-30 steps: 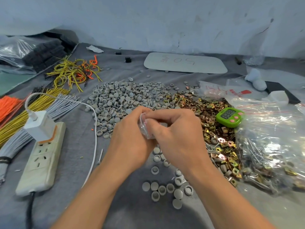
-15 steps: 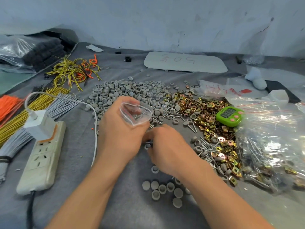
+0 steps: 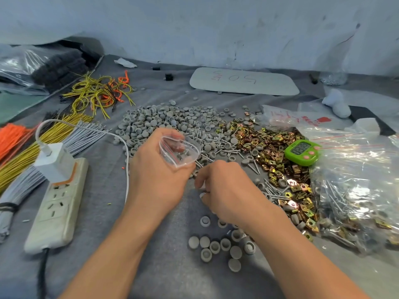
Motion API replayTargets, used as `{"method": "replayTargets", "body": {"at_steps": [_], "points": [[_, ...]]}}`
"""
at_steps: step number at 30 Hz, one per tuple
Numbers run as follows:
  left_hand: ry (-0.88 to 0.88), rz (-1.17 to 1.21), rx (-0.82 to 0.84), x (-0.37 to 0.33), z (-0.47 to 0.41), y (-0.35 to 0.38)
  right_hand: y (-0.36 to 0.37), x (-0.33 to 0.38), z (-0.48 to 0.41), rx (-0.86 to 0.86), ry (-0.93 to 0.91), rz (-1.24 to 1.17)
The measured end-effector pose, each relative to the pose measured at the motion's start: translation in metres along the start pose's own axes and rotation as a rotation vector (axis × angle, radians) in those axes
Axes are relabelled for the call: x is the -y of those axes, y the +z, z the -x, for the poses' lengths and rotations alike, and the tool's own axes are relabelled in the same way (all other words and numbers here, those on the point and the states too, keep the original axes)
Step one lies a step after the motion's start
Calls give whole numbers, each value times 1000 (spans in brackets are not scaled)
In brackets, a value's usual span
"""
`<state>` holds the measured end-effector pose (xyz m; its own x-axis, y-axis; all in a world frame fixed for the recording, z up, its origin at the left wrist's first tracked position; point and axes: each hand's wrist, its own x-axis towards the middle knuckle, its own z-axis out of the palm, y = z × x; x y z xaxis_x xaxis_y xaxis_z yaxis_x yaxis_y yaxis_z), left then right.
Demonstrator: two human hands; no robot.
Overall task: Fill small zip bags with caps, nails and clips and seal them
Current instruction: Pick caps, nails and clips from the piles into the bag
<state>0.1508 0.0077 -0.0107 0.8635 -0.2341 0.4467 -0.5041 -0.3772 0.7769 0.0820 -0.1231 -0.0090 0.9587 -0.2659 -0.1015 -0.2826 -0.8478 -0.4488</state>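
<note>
Nearest the person, loose caps (image 3: 216,247) sit scattered on the grey worktop (image 3: 103,223). Just beyond them the right hand (image 3: 224,190) is down on the cloth with its fingers curled under; whether it pinches anything can't be told. Up and left of it, almost touching, the left hand (image 3: 155,175) pinches the zip bag (image 3: 179,154) and holds it off the worktop. The bag's mouth gapes, its long axis running left to right, and a few pieces are already inside. Whatever the right hand lifts probably travels a short way up and left to that mouth. Nails (image 3: 218,151) lie just past the bag, gold clips (image 3: 269,147) to the right and the cap heap (image 3: 164,121) behind. A green timer (image 3: 302,152) shows digits too small to read. On the far white board (image 3: 244,80) "50" is written upside down; the marks beside it are unclear.
</note>
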Motion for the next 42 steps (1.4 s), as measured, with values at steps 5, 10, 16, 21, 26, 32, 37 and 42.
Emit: {"method": "replayTargets", "body": {"at_steps": [5, 10, 16, 21, 26, 32, 37, 42], "points": [[-26, -73, 19, 1, 1, -1, -3, -10, -2, -145, 20, -52], [-46, -217, 95, -6, 2, 3, -20, -10, 12, -631, -68, -495], [-47, -242, 263, -14, 8, 13, -28, 10, 22, -561, -215, -937], [-86, -80, 313, -15, 3, 14, -21, 9, 22, -459, -226, -861], [-181, 326, 235, -15, 4, 14, -25, -4, 17, -596, -91, -788], [-31, 148, 265, -12, 5, 10, -22, 4, 18, -343, 64, -514], [18, -63, 380, -9, 8, 12, -19, -9, 10, -351, 134, -401], [-53, -97, 583, -7, 6, 6, -30, -23, 10, -75, 204, -1186]]}}
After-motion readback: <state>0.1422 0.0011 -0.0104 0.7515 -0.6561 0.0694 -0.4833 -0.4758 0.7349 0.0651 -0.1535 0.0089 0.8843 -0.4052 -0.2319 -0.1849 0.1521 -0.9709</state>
